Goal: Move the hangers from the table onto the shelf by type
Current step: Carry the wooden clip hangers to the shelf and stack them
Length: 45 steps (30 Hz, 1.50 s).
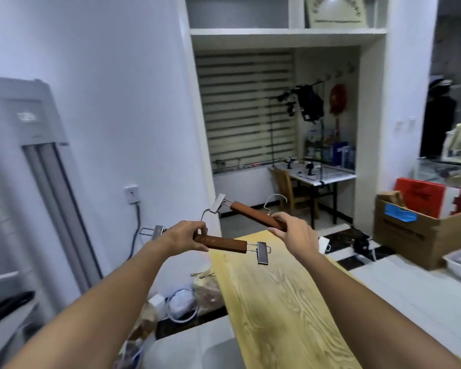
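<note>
Though the right hand, curled round the upper clip hanger, hides its near end, the left hand grips the lower clip hanger above the wooden table. A cardboard box stands at right.

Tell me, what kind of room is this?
Probably a room in a home or small office: a built-in white shelf, a window blind, a small desk with a wooden chair, and a full cardboard box on the floor.
</note>
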Motion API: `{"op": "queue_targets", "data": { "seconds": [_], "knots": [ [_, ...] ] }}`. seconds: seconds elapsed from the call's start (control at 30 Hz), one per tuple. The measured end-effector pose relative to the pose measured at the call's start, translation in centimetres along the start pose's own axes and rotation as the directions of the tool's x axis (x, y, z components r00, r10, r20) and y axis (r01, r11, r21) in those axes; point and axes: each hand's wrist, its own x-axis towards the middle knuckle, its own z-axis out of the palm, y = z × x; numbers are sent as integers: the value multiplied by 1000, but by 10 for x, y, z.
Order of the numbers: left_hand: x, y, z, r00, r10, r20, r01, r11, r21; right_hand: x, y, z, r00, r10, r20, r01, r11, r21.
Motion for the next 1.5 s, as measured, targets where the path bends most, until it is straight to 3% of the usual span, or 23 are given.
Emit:
{"op": "queue_targets", "data": {
  "seconds": [0.43, 0.63, 0.93, 1.27, 1.5],
  "knots": [
    [-191, -77, -81, 903, -372, -214, 406, 903, 142, -36, -194, 50, 940, -324, 107, 293, 928, 232],
    [-317, -80, -110, 817, -494, -298, 549, 824, 140, -100, -282, 45, 862, -489, 129, 436, 848, 300],
    [-503, -49, -114, 682, -630, -371, 713, 685, 148, -218, -359, 35, 728, -663, 173, 563, 723, 401],
    [-706, -4, -98, 400, -811, -427, 909, 409, 74, -345, -448, 29, 529, -835, 154, 662, 519, 541],
    [-831, 60, -79, 106, -872, -477, 982, 167, -87, -420, -499, 29, 338, -936, 100, 739, 329, 588]
  ]
}}
